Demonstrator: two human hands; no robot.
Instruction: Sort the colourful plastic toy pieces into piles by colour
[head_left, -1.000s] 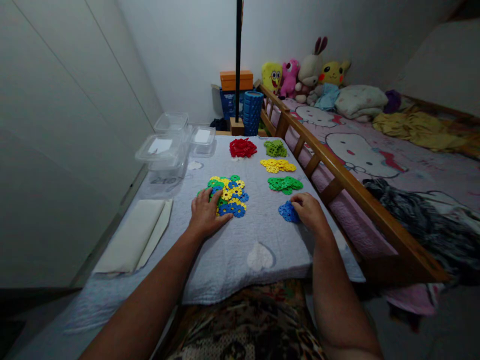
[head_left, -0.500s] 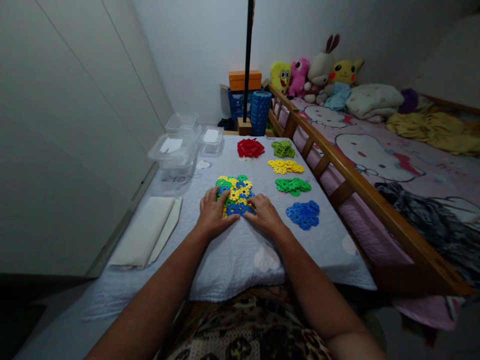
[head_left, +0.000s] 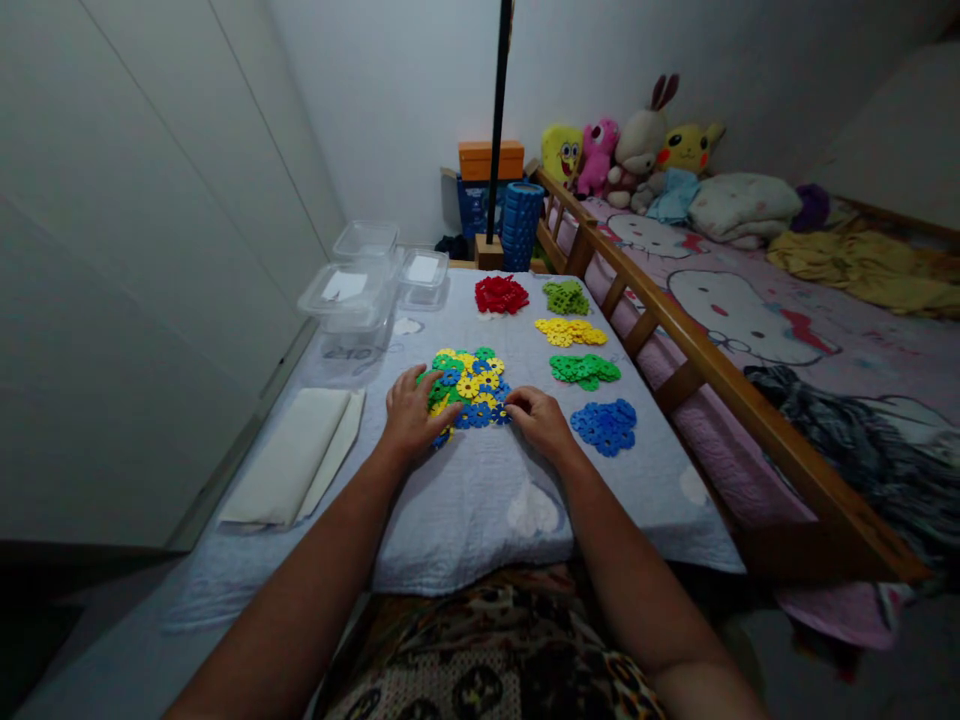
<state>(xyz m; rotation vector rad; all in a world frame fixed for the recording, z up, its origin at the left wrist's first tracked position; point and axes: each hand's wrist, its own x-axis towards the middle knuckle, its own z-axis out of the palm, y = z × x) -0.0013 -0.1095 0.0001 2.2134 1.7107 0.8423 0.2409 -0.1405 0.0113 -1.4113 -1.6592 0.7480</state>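
A mixed pile of flower-shaped plastic discs [head_left: 469, 385], yellow, green and blue, lies in the middle of the cloth. My left hand [head_left: 411, 415] rests at the pile's left edge, fingers spread, with the fingertips and thumb touching discs. At the right edge, my right hand [head_left: 541, 422] has thumb and forefinger brought together beside a blue disc [head_left: 500, 413]; what is between them, if anything, is hidden. To the right are single-colour heaps: blue discs [head_left: 604, 427], green discs [head_left: 585, 371], yellow discs [head_left: 571, 331] and light green discs [head_left: 565, 297]. Red discs [head_left: 501, 294] form a heap farther back.
Clear plastic containers [head_left: 352, 305] with lids stand at the back left. A folded pale cloth or paper [head_left: 289, 460] lies at the left. A black pole [head_left: 498, 130] rises behind the table, and a wooden bed rail [head_left: 675, 345] runs along its right side.
My left hand has slid left and my right hand slightly right, so the hands are farther apart. Discs at the near edge of the pile have spread out.
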